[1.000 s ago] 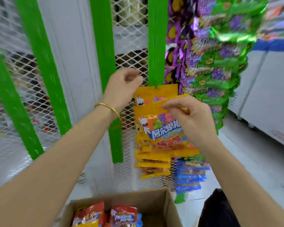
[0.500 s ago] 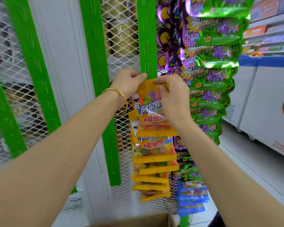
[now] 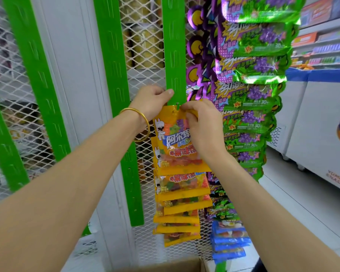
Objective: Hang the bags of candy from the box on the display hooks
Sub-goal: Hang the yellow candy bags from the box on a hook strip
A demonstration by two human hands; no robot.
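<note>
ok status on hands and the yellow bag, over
Status: left hand grips strip. Then right hand pinches bag top at hook. Nothing blocking seen.

1. Hands: two, the left hand (image 3: 151, 101) and the right hand (image 3: 200, 122).
2. Gold bangle (image 3: 143, 122): one, on the left wrist.
3. Green slotted strips (image 3: 114, 75): four in plain view.
4. Yellow candy bags (image 3: 177, 138): at least six in one column; overlap blocks an exact count.
5. Green grape bags (image 3: 259, 67): at least seven.
6. Blue bags (image 3: 230, 240): about four.
7. Cardboard box (image 3: 165, 266): one, rim only.
</note>
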